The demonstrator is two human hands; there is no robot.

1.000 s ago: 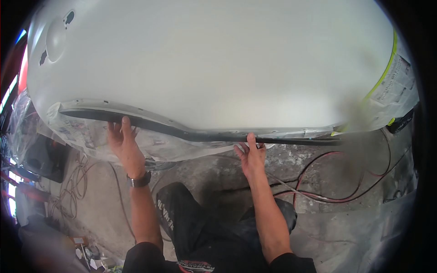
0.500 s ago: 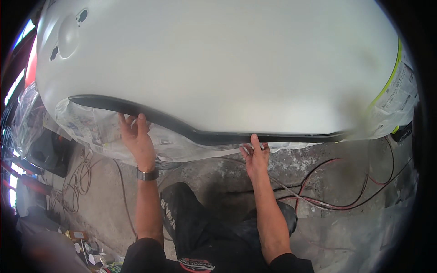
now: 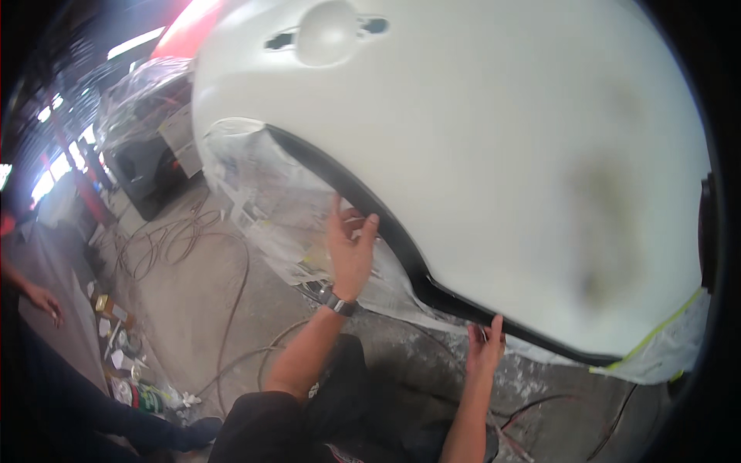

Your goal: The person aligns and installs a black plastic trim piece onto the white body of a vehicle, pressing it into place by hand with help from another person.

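The black trim strip is seen running along the lower edge of the white car body panel, its long axis slanting from about ten o'clock, near the masked wheel arch, down to about four o'clock, where it ends by the yellow-green masking tape. The left hand is laid against the strip's upper stretch, fingers spread apart and pointing toward twelve o'clock, the thumb touching the strip's edge; nothing is clamped in it. A dark wristwatch is worn just below it. The right hand is set at the lower stretch, fingers extended upward and touching the strip's underside; whether anything is pinched there cannot be told. From the left hand the right hand lies at about four o'clock, so both are placed along the same line as the strip, the right one nearer the taped end. Clear plastic masking sheet hangs behind the left hand. Cables are spread on the concrete floor at about nine o'clock.
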